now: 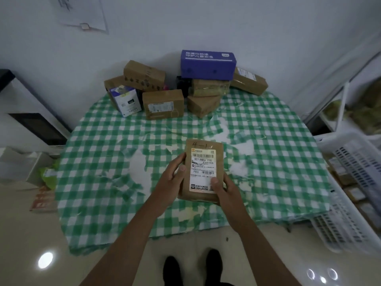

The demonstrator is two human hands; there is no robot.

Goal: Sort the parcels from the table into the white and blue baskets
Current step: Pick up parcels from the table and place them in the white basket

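Parcels are my job here, and the flat brown cardboard parcel with a white shipping label (203, 170) is the one in hand, held above the green-and-white checked worktop (107, 153), label up. Left of the parcel, my left hand (172, 178) curls round its edge; my right hand (223, 189) holds the near corner, thumb on the label. Right of the parcel stands the white slatted plastic basket (354, 182). I'd read the label first, keeping both grips steady.

White appliance (31, 112) left; paper (82, 13) on wall.
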